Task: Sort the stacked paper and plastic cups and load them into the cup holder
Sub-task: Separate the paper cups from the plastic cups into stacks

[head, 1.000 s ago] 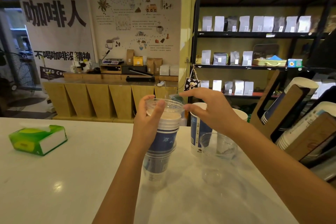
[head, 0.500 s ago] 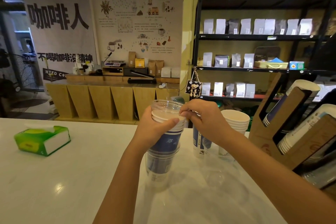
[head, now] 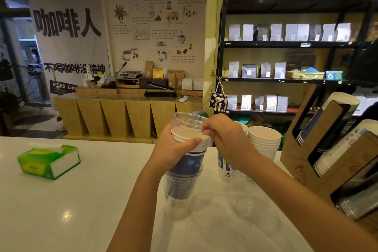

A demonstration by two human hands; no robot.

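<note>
A mixed stack of cups (head: pixel 185 172) stands on the white counter: clear plastic cups at the bottom, blue paper cups above them, a clear plastic cup (head: pixel 187 120) on top. My left hand (head: pixel 173 149) grips the stack just under the paper rims. My right hand (head: pixel 223 139) pinches the rim of the top clear cup. Behind my right hand stand a stack of white paper cups (head: pixel 264 141) and a blue-printed paper cup (head: pixel 223 166). The brown cup holder (head: pixel 302 161) at the right carries rows of paper cups.
A green tissue box (head: pixel 48 160) lies on the counter (head: pixel 81 200) at the left. A clear plastic cup (head: pixel 241 202) sits low in front of the holder. Black shelves with bags (head: pixel 286 32) stand behind the counter.
My right hand moved from the cups on the right to the top of the stack and took the clear cup's rim. My left hand kept its hold on the stack.
</note>
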